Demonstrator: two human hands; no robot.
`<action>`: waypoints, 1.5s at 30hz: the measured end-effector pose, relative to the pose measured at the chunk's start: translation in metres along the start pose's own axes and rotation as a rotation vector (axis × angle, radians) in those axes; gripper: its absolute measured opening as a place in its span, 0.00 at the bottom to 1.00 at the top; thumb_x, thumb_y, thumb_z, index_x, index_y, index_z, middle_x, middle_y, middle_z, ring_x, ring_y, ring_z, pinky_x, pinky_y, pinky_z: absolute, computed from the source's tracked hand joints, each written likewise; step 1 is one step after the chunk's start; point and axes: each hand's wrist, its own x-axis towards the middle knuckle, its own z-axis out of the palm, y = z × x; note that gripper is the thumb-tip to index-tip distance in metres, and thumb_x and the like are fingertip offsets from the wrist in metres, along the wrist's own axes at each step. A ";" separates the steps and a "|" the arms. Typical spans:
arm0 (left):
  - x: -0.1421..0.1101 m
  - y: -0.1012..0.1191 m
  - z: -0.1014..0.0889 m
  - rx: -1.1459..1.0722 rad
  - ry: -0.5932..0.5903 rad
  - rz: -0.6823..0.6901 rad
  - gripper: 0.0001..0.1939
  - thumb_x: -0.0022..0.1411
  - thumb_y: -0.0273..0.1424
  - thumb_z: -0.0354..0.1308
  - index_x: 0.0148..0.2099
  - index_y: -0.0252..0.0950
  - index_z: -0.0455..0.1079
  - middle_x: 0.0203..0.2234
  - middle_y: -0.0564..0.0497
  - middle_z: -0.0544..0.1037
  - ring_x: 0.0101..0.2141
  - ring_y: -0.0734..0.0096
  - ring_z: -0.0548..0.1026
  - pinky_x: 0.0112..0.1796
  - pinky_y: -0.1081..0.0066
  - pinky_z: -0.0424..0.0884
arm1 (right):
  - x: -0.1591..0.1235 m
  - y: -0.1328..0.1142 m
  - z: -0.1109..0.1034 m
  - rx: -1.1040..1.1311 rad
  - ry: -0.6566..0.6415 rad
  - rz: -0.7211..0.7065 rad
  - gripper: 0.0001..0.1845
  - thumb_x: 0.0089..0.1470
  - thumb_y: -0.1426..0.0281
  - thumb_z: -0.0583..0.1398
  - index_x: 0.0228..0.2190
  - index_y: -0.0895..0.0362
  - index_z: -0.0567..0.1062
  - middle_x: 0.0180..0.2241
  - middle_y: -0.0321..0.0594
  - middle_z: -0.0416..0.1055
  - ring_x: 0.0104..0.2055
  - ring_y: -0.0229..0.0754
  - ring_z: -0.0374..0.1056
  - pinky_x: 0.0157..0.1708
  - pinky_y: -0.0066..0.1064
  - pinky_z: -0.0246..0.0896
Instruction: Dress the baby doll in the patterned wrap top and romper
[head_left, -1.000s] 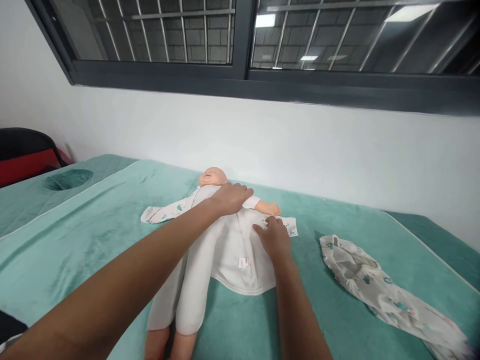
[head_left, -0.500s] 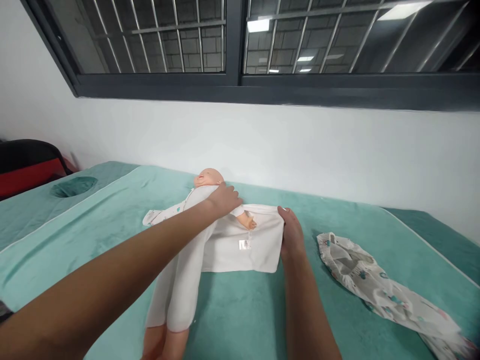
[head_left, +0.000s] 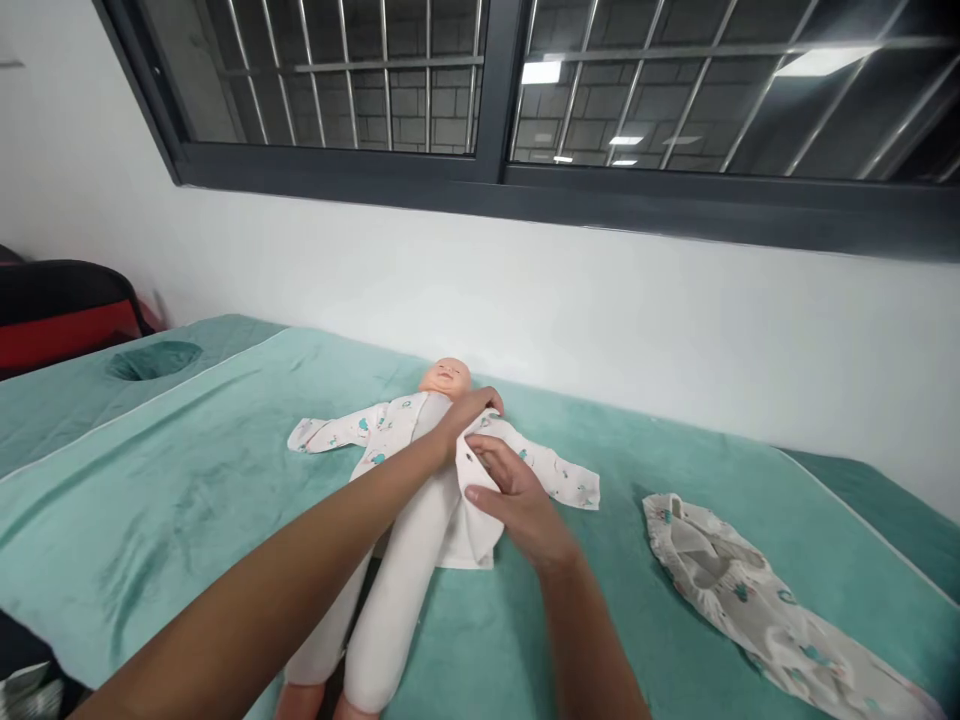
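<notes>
A baby doll (head_left: 448, 376) lies on its back with its head toward the wall, its body and legs in white. Around it is a white printed baby shirt (head_left: 397, 425), with sleeves spread to both sides and the right-hand front part folded back to its plain inside. My left hand (head_left: 474, 408) is closed on the shirt near the doll's shoulder, its fingertips partly hidden. Just below, my right hand (head_left: 517, 495) grips the loose front flap between thumb and fingers. My left forearm crosses over the doll's body and hides part of it.
Printed baby trousers (head_left: 772, 600) lie at the right on the green padded cover (head_left: 195, 480). A round hollow (head_left: 154, 360) is at the far left, near a red and black object (head_left: 67, 320). Behind stand a white wall (head_left: 600, 310) and a barred window (head_left: 495, 100).
The doll has gone from turned on its side to lying on its back. Its right-side arm is now inside the sleeve. My right hand has moved left with the shirt's flap.
</notes>
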 end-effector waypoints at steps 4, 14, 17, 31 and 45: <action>-0.012 -0.021 -0.033 -0.026 0.137 -0.035 0.11 0.56 0.22 0.49 0.36 0.36 0.71 0.33 0.51 0.77 0.35 0.69 0.73 0.38 0.71 0.69 | 0.000 0.000 0.013 0.023 -0.219 0.048 0.30 0.55 0.66 0.66 0.58 0.45 0.67 0.59 0.41 0.63 0.53 0.42 0.65 0.48 0.33 0.61; -0.065 -0.035 -0.047 0.074 0.380 -0.113 0.13 0.63 0.22 0.46 0.39 0.39 0.71 0.39 0.48 0.75 0.44 0.61 0.71 0.41 0.64 0.68 | 0.006 0.009 0.011 0.038 0.064 0.009 0.15 0.56 0.64 0.63 0.45 0.52 0.76 0.40 0.42 0.73 0.34 0.39 0.66 0.31 0.30 0.58; -0.078 -0.029 -0.041 0.166 0.332 -0.143 0.10 0.66 0.31 0.51 0.46 0.39 0.70 0.42 0.47 0.75 0.44 0.58 0.71 0.41 0.61 0.70 | 0.013 0.019 0.004 -0.064 0.326 0.027 0.13 0.54 0.61 0.63 0.39 0.54 0.76 0.37 0.41 0.73 0.36 0.41 0.66 0.34 0.32 0.59; -0.221 -0.058 -0.008 -0.252 0.415 -0.086 0.15 0.67 0.31 0.52 0.55 0.43 0.66 0.58 0.46 0.66 0.58 0.61 0.65 0.58 0.56 0.64 | -0.037 0.040 0.033 -0.757 0.164 0.201 0.16 0.58 0.57 0.58 0.27 0.54 0.64 0.25 0.31 0.60 0.29 0.38 0.57 0.30 0.30 0.51; -0.249 -0.068 -0.008 -0.276 0.543 0.008 0.11 0.67 0.33 0.51 0.41 0.41 0.75 0.37 0.47 0.76 0.41 0.61 0.73 0.45 0.59 0.70 | -0.091 0.045 0.079 -1.160 0.500 0.021 0.06 0.49 0.77 0.55 0.25 0.54 0.63 0.30 0.38 0.65 0.35 0.44 0.60 0.36 0.35 0.55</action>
